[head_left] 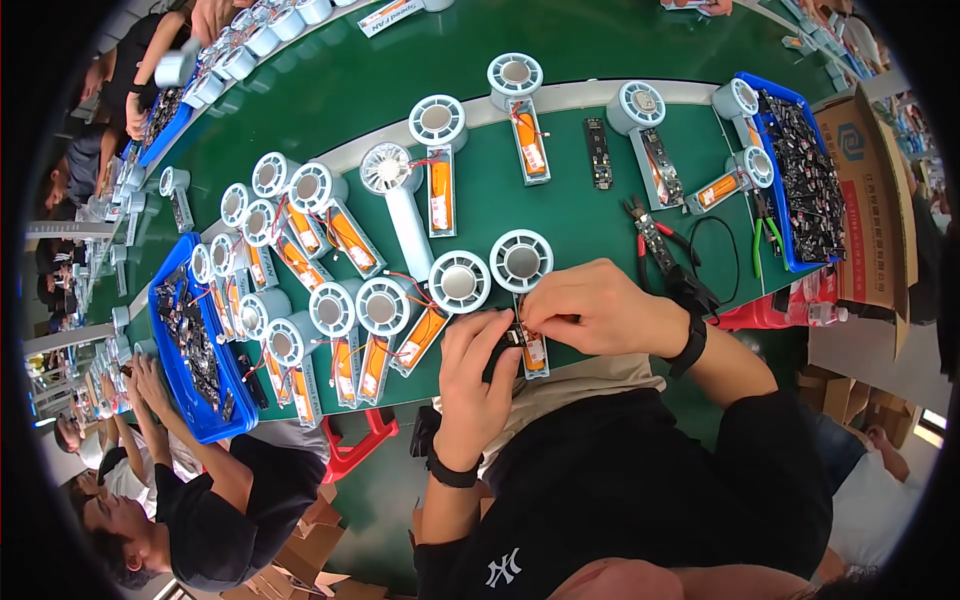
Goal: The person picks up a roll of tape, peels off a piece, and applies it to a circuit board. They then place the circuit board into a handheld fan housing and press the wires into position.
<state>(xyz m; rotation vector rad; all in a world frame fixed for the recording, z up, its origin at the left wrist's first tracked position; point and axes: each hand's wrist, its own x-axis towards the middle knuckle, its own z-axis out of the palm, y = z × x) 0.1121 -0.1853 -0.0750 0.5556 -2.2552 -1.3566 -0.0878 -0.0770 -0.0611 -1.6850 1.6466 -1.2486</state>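
A light-blue handheld fan [521,261] lies at the table's near edge, its handle open and an orange battery [536,356] inside. My left hand [476,375] grips a small black circuit board [513,337] over that handle. Beside it, my right hand [598,308] has its fingers pinched together at the top of the handle, by the thin wires; what sits between the fingertips is hidden. Another open fan [459,282] lies just left of my hands, with its battery and red wires showing.
Several open fans crowd the left, by a blue tray [208,395] of black boards. At right are pliers [655,240], green-handled cutters [768,235], a second blue tray [800,180] and a cardboard box [868,200]. A loose board [598,153] lies ahead. A co-worker [200,480] sits at left.
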